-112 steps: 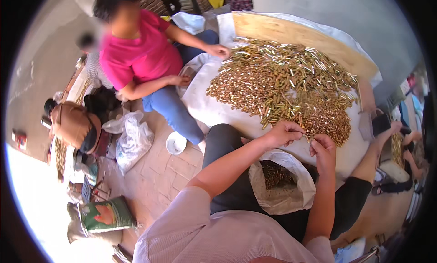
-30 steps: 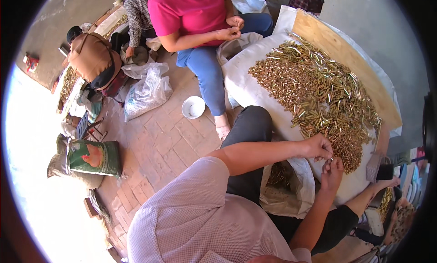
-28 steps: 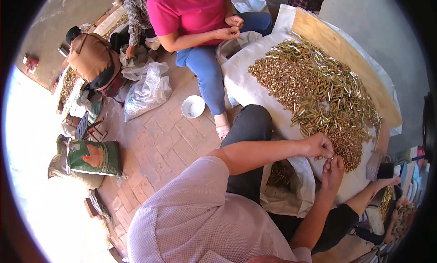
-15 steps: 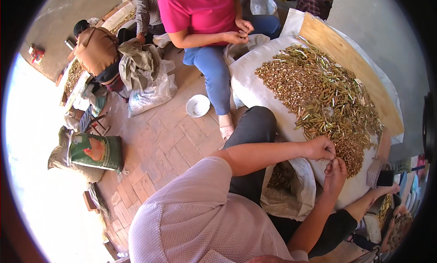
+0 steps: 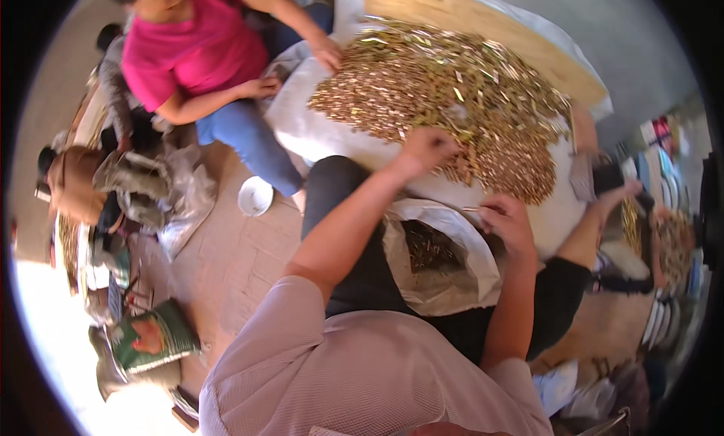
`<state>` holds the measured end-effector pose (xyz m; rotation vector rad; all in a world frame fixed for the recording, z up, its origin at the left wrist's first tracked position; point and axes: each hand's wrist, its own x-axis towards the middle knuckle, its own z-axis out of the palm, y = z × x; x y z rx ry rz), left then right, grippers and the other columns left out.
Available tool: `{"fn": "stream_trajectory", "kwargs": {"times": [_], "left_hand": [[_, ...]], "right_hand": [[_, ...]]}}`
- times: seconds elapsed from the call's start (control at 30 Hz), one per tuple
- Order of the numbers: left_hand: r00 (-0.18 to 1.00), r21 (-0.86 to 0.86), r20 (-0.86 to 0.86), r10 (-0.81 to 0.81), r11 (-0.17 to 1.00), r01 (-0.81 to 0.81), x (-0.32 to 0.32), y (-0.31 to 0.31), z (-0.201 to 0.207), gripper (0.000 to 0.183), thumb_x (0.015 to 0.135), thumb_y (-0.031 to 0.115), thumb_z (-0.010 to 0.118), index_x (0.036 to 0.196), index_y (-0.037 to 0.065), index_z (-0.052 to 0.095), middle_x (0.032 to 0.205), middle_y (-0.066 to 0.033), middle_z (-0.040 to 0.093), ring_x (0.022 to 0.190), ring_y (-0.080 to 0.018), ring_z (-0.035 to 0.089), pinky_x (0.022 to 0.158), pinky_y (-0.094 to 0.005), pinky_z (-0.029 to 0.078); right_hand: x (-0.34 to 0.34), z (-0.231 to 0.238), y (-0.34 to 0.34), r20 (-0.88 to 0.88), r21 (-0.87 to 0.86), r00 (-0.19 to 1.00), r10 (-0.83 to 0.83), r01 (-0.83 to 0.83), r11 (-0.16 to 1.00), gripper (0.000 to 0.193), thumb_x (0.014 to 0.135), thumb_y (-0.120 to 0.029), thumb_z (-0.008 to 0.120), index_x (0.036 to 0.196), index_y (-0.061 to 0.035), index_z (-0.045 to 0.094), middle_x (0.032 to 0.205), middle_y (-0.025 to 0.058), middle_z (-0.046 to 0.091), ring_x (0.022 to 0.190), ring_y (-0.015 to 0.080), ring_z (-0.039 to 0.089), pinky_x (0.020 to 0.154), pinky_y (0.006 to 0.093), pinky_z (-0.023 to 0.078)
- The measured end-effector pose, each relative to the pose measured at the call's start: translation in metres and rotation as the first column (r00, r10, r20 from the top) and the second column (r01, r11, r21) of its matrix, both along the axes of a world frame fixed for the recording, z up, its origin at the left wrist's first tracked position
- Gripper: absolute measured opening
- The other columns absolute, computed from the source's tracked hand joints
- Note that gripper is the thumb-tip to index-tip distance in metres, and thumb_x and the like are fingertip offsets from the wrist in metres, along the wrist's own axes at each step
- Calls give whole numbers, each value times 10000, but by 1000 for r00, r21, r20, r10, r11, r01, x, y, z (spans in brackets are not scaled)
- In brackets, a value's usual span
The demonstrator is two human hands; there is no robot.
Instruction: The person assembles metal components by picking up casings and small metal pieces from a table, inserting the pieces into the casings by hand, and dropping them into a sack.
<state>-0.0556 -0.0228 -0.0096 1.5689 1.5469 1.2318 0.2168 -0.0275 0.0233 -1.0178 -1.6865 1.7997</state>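
Observation:
My right hand [image 5: 511, 223] pinches a small, thin metal tube [image 5: 472, 209] that sticks out from its fingertips, above the rim of an open white sack [image 5: 483, 264]. At the near edge of a heap of small copper-coloured pieces [image 5: 377, 96] is my left hand [image 5: 428, 151]. Its fingers are blurred, so whether they hold anything is unclear. Longer gold-coloured tubes [image 5: 483, 66] are heaped behind the copper pieces, on a pale cloth-covered surface [image 5: 298, 123]. Dark loose pieces [image 5: 430, 247] lie inside the sack between my legs.
A person in a pink top [image 5: 204, 51] sits at the left, one hand at the heap. A wooden board [image 5: 483, 13] edges the far side. On the brick floor stand a white bowl [image 5: 256, 196] and a green bag [image 5: 151, 338]. Another person's leg [image 5: 584, 232] reaches in at the right.
My hands, together half a second ago, are now apart: the left at the heap, the right near the sack with a tube. The pink-topped person now reaches to the heap. The view has shifted.

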Motion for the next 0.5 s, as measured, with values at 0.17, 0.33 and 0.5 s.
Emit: {"fn": "stream_trajectory", "kwargs": {"times": [0.17, 0.33, 0.5], "left_hand": [[980, -135, -194, 49, 988, -77, -11, 0, 11, 215, 793, 225, 714, 873, 26, 716, 674, -97, 670, 614, -210, 631, 637, -380, 504], [864, -212, -503, 8, 968, -133, -15, -12, -2, 165, 781, 184, 683, 879, 55, 714, 803, -162, 692, 773, -310, 673, 727, -433, 526], [696, -306, -717, -48, 918, -251, -4, -20, 0, 208, 822, 146, 600, 993, 56, 675, 934, -210, 690, 921, -372, 673, 815, -474, 537]], "right_hand": [[12, -16, -9, 116, -30, 971, 208, -206, 978, 98, 845, -68, 696, 911, -9, 653, 734, 26, 639, 647, 93, 593, 582, 240, 480], [-4, -11, -26, 377, 85, 802, 464, -529, 844, 114, 830, -82, 710, 913, -9, 679, 762, 19, 660, 683, 79, 607, 610, 249, 497], [1, -10, -23, 376, -77, 758, 533, -548, 833, 132, 826, -79, 691, 934, -4, 698, 766, 42, 679, 669, 95, 624, 579, 263, 505]]}}
